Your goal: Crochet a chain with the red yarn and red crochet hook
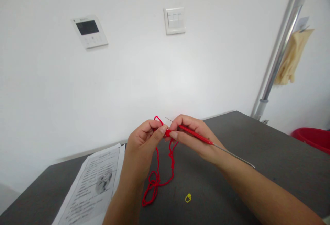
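Observation:
My left hand (pixel 144 139) is closed in a pinch on red yarn (pixel 157 177), which loops above my fingers and hangs down onto the dark table (pixel 257 156). My right hand (pixel 193 135) is closed around a crochet hook (pixel 206 141) with a red handle and a thin metal shaft; its tip pokes up to the left past my fingers, and the long end sticks out to the right. The two hands meet above the table's middle, thumbs nearly touching. A small yellow stitch marker (pixel 188 198) lies on the table just below my hands.
Printed paper sheets (pixel 95 183) lie at the table's left. A white wall behind carries a control panel (pixel 89 31) and a light switch (pixel 174 20). A metal pole (pixel 281 49) with a beige cloth (pixel 294 56) stands right, beside a red basin (pixel 311 138).

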Available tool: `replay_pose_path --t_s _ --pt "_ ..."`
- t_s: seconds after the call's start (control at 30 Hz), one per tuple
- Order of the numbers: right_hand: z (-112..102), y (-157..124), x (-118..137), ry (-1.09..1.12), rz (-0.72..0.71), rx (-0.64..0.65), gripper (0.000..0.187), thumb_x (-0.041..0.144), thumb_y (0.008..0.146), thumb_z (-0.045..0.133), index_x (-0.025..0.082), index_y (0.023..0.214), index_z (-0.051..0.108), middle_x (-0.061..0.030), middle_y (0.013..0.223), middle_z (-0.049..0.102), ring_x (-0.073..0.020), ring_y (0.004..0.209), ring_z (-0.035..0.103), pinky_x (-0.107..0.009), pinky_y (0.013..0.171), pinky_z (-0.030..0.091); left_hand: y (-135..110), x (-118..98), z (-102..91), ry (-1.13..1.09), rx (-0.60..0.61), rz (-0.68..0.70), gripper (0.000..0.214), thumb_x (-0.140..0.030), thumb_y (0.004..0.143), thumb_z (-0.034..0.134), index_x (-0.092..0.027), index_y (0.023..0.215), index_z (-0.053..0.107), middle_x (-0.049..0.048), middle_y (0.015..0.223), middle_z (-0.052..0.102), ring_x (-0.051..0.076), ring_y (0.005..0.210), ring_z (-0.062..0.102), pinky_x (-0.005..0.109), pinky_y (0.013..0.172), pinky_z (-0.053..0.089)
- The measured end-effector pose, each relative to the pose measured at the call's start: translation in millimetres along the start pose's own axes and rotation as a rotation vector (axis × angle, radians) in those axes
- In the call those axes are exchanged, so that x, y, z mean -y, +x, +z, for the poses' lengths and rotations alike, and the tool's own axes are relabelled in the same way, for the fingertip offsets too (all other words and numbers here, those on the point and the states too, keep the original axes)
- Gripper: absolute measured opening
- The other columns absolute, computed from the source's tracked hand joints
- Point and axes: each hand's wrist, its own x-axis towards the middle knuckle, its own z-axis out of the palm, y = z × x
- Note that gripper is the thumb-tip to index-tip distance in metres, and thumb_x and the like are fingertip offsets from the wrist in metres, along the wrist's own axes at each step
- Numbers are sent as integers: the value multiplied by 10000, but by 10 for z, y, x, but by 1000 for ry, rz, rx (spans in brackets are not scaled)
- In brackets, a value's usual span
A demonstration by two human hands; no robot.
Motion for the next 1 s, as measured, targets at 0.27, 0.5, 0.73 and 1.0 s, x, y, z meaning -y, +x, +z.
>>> replay_pose_path --t_s 0.27,0.5,0.73,1.0 --pt "-28 -10 -30 -152 -119 6 212 406 913 649 200 876 612 2 742 633 -119 648 541 -231 592 429 -21 11 3 88 -67 65 119 -280 808 738 -200 739 684 -25 695 668 126 664 559 241 649 432" --pt "-36 -17 -46 -241 -161 -1 159 345 916 634 195 875 601 27 681 565 -100 583 459 -217 540 372 -36 27 18 183 -84 97 131 -291 855 691 -212 756 656 -41 691 628 117 608 493 245 613 384" --pt "-27 -18 -31 -267 -182 -4 76 266 908 611 201 869 604 24 707 605 -103 598 503 -218 562 400 -52 26 27 193 -83 123 139 -276 879 657 -214 756 638 -37 707 619 132 654 514 253 643 395" --pt "-31 -8 -56 -275 -240 17 93 277 932 606 195 888 601 12 741 641 -103 611 541 -212 566 416 -53 15 36 213 -76 129 151 -263 907 630 -213 765 617 -42 711 610 123 669 511 249 653 391"
